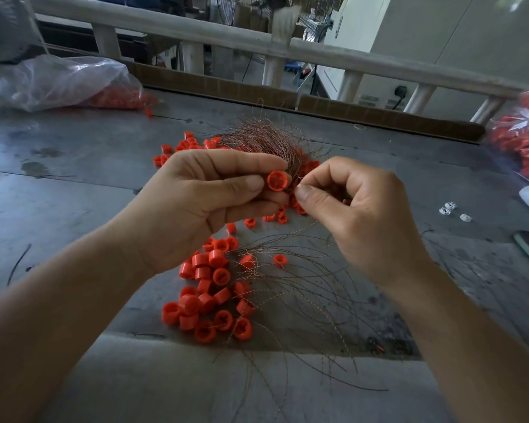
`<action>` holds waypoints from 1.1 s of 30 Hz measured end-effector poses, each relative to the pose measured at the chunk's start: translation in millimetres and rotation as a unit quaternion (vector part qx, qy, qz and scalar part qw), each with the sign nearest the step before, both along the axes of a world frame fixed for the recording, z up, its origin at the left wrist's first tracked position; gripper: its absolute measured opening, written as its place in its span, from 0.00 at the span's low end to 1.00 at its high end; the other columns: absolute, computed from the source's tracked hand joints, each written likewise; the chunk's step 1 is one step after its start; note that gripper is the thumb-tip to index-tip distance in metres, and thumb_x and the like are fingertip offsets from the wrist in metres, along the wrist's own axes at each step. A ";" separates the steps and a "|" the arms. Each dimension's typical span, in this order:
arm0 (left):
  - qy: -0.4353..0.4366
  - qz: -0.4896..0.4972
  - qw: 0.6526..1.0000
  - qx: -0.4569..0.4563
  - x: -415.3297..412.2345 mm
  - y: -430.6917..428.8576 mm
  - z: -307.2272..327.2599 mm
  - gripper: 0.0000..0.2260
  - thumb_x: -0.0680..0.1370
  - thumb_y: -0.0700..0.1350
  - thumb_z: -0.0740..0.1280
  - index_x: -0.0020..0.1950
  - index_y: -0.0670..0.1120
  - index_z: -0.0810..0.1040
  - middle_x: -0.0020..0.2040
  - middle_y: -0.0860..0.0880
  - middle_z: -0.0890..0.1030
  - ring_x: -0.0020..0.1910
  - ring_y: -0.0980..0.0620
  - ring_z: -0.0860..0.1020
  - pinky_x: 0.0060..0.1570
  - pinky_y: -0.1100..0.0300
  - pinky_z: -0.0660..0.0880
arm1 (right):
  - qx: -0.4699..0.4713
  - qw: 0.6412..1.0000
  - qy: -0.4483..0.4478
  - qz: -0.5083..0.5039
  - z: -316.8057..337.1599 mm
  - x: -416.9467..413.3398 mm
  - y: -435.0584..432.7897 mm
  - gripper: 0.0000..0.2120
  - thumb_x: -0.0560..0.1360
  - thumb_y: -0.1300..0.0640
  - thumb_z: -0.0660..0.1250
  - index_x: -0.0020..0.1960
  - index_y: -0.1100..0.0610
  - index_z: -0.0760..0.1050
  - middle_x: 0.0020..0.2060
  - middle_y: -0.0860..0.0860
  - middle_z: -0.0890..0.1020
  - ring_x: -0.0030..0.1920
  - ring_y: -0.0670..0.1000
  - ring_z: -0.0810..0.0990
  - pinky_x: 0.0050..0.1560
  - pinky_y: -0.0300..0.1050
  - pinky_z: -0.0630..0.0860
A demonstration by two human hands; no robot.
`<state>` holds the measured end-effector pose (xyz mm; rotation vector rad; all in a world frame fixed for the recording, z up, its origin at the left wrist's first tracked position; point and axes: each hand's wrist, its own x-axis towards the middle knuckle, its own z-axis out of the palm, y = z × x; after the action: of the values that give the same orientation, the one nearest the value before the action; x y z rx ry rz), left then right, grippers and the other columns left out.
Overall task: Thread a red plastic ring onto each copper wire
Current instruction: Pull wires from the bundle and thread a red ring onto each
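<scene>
Red plastic ring (277, 180), held above the bench (74, 193), is pinched by our left hand (196, 203); at its three o'clock, our right hand (357, 209) fingers (306, 193) pinch a copper wire (300, 178).

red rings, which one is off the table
The ring pinched in the left hand; every other one lies on the table or in bags.

You're working in soft, even daylight from beyond the grey metal bench (74, 184). A pale sheen lies on its far-left surface, and the frame edges blur and bow.
</scene>
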<state>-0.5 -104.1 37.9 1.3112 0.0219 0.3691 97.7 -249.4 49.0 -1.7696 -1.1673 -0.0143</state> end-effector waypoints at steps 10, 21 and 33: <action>0.000 0.006 1.000 0.000 -1.1 -1.4 1.2 0.13 0.66 0.36 0.64 0.45 0.44 0.84 0.40 0.45 0.85 0.40 0.51 0.83 0.40 0.64 0.79 | 0.009 0.999 0.032 0.000 2.4 1.4 -1.0 0.06 0.69 0.55 0.65 0.33 0.53 0.75 0.23 0.44 0.73 0.25 0.40 0.70 0.27 0.30 0.66; -0.001 0.009 1.000 0.009 -1.9 -2.4 1.5 0.12 0.65 0.36 0.64 0.42 0.44 0.85 0.39 0.46 0.85 0.39 0.52 0.83 0.38 0.66 0.78 | 0.006 1.000 0.030 0.007 2.1 0.8 -1.1 0.06 0.69 0.56 0.65 0.33 0.53 0.75 0.23 0.45 0.74 0.25 0.40 0.71 0.27 0.30 0.66; -0.038 -0.032 0.999 -0.020 -4.1 -2.2 1.8 0.08 0.61 0.38 0.69 0.39 0.44 0.84 0.41 0.44 0.84 0.37 0.53 0.83 0.35 0.67 0.78 | 0.000 0.997 0.065 0.037 6.6 -1.5 -3.5 0.06 0.68 0.53 0.65 0.33 0.52 0.76 0.25 0.44 0.76 0.27 0.41 0.72 0.28 0.33 0.70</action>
<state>-4.6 -106.3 39.7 1.2553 -0.0763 0.3616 96.1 -252.9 55.6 -1.7000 -1.1363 0.1430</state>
